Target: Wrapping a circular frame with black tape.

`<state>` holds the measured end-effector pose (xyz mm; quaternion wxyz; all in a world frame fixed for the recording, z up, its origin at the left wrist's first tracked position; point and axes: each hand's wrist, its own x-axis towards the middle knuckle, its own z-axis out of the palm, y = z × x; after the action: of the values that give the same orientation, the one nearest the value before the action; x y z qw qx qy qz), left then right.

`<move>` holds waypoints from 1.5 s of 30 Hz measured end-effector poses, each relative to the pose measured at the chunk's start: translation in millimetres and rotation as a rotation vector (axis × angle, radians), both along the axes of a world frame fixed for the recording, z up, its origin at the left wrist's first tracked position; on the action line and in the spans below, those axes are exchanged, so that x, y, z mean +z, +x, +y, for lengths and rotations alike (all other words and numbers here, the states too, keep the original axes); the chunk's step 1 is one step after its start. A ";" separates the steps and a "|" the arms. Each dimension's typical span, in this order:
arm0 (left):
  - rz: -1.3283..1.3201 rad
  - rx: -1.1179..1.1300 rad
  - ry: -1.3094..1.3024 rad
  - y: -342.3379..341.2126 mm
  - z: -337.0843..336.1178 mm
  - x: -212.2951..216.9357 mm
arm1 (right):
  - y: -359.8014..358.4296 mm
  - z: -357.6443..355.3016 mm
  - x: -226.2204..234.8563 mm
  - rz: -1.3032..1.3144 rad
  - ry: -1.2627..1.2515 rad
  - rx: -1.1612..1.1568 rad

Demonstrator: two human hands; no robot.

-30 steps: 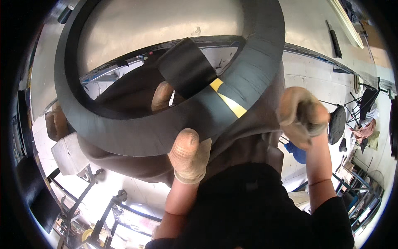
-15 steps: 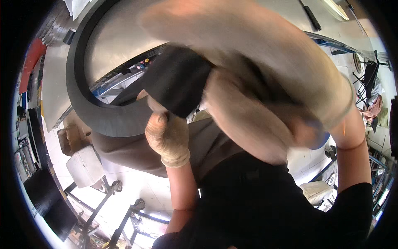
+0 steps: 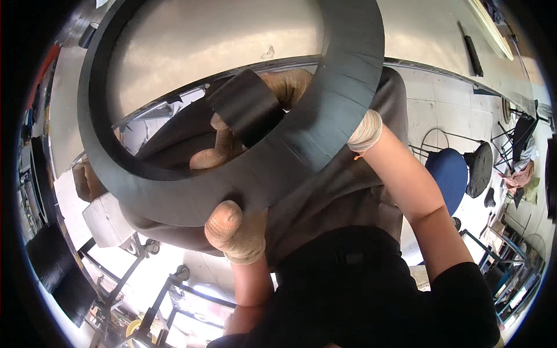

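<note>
Left hand (image 3: 235, 232) grasps black rubber ring (image 3: 325, 133) at its lower rim, fingers clenched. Right hand (image 3: 290, 87) behind ring; grip unclear. Worktop (image 3: 191, 52) edge close behind.

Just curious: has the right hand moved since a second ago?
Yes. The right hand has swung from out by the blue chair to behind the black ring, toward the metal table.

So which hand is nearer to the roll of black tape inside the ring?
The right hand: it is behind the black tape roll, apparently holding it. The left hand grips the big black ring lower down.
</note>
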<state>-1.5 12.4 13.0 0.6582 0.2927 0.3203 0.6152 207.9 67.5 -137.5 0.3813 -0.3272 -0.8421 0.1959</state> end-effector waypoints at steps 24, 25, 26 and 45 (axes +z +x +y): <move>-0.286 -0.059 -0.055 21.2 -22.2 -0.2 | 24.1 -59.7 287.4 0.720 -1.970 0.115; -0.269 -0.063 0.038 22.5 -18.1 -4.4 | 27.8 -79.9 289.9 0.653 -1.953 0.057; -0.261 -0.050 0.045 22.2 -17.1 -6.4 | 26.2 -93.3 288.6 0.601 -1.989 0.066; -0.093 -0.007 -0.125 10.5 -20.2 0.1 | 27.7 -28.0 96.7 0.693 -0.939 0.044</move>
<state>8.9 -7.7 13.1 0.6916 0.2233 0.3264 0.6044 235.6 39.5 -40.8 0.4447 -0.3603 -0.4979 0.6516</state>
